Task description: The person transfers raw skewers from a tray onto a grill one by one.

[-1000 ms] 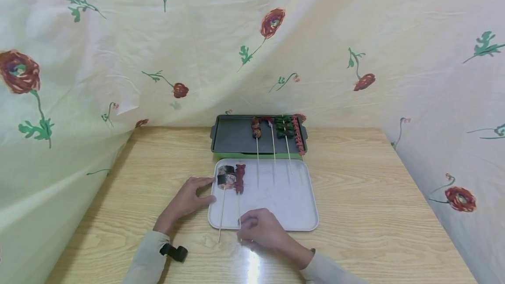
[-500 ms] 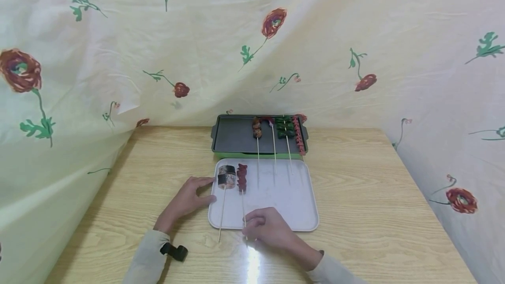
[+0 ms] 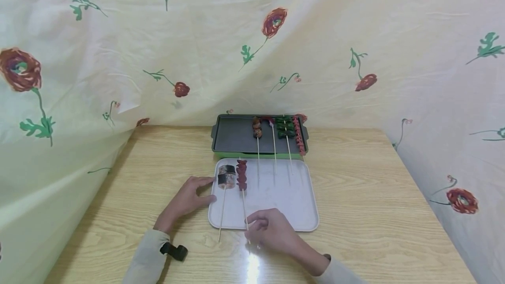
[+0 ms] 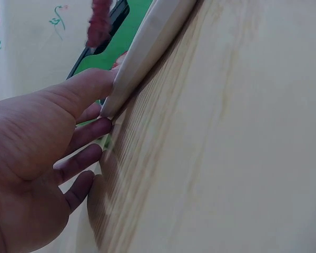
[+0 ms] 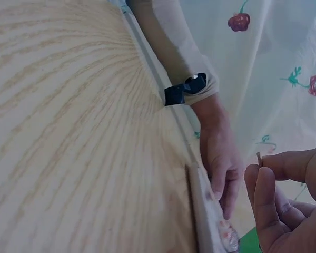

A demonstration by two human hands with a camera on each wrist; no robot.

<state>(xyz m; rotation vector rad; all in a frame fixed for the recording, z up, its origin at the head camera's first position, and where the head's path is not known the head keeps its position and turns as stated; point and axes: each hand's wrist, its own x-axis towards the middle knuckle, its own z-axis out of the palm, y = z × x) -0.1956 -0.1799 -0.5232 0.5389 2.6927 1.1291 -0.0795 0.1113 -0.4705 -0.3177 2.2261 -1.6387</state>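
Note:
My right hand (image 3: 272, 231) pinches the lower stick of a dark red meat skewer (image 3: 241, 175), whose chunks are over the left part of the white tray (image 3: 280, 205). In the right wrist view, the stick's end (image 5: 259, 159) pokes out between thumb and finger. A thick skewer with black and pale pink pieces (image 3: 226, 177) lies just left of it, its stick crossing the tray's front edge. My left hand (image 3: 193, 197) touches the tray's left rim, thumb and fingers spread; in the left wrist view its fingers (image 4: 79, 161) reach along the tray's edge.
Behind the tray stands a dark grill plate (image 3: 236, 134) on a green base. On its right half lie a brown chunk skewer (image 3: 257, 127), a dark red curved one (image 3: 267, 120), a green one (image 3: 285, 127) and a thin pink one (image 3: 298, 136). Floral cloth (image 3: 221, 47) hangs around the wooden table (image 3: 367, 196).
My right hand has shifted a little to the right with the meat skewer, opening a gap beside the thick skewer. The meat end has moved slightly farther up the tray. My left hand stays still.

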